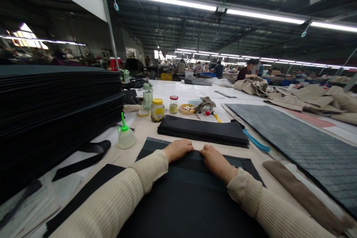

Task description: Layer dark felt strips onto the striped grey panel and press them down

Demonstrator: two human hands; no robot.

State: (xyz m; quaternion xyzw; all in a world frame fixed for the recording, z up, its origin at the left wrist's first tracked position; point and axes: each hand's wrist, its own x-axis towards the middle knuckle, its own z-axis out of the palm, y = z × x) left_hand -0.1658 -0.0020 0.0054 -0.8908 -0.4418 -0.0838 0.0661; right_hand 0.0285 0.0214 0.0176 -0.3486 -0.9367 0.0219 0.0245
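Observation:
A large black fabric panel (pixel 189 208) lies on the table in front of me, with a band across its upper part. My left hand (pixel 179 149) is closed on the panel's far edge, its fingertips pressed together there. Close by on the right, my right hand (pixel 216 160) pinches the same edge, a small gap between the two hands. Just beyond them rests a neat stack of black strips (pixel 202 130). A squeeze bottle with a green nozzle (pixel 126 137) stands to the left of my left hand.
A tall stack of dark sheets (pixel 55 108) rises at the left. Behind the strips are a yellow-lidded jar (pixel 157 111), a red-lidded jar (pixel 173 105) and a green bottle (pixel 147 96). A grey quilted panel (pixel 295 134) and beige cloth (pixel 318 96) lie right. A co-worker (pixel 247 70) stands beyond.

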